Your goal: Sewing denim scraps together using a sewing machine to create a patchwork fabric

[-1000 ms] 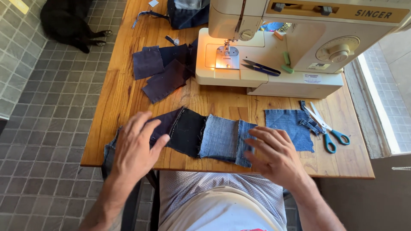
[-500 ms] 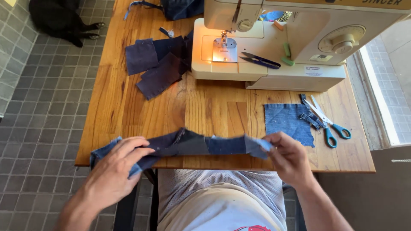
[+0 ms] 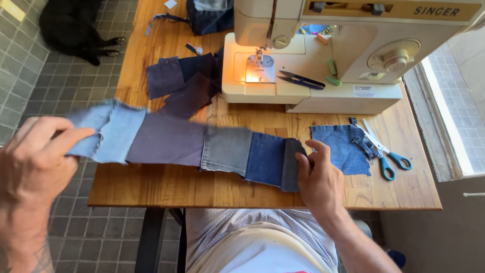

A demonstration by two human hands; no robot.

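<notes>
Denim patchwork strip (image 3: 202,146) is now stretched out flat between my two hands, above the near part of the wooden table (image 3: 151,187). A second ago it lay crumpled on the boards under my palms; half a second ago I had it gathered up as a thin rope along the table edge. Now it is opened to its full width, so I can see every panel: pale blue at the left end, then dull purple-grey, grey, mid blue, and a dark folded end at the right. I judge this as the moment of checking the seams and the length of the joined pieces.

My left hand (image 3: 33,162) is raised off to the left, beyond the table edge and over the tiled floor, thumb and fingers pinched closed on the pale end. My right hand (image 3: 318,177) sits lower, near the table's front edge, fingers curled around the dark end with the thumb on top. Both wrists pull apart, keeping the strip taut.

Beside my right hand lie a loose blue denim square (image 3: 341,146) and blue-handled scissors (image 3: 389,159). Farther back stands the sewing machine (image 3: 323,65), with dark fabric scraps (image 3: 182,81) to its left.
</notes>
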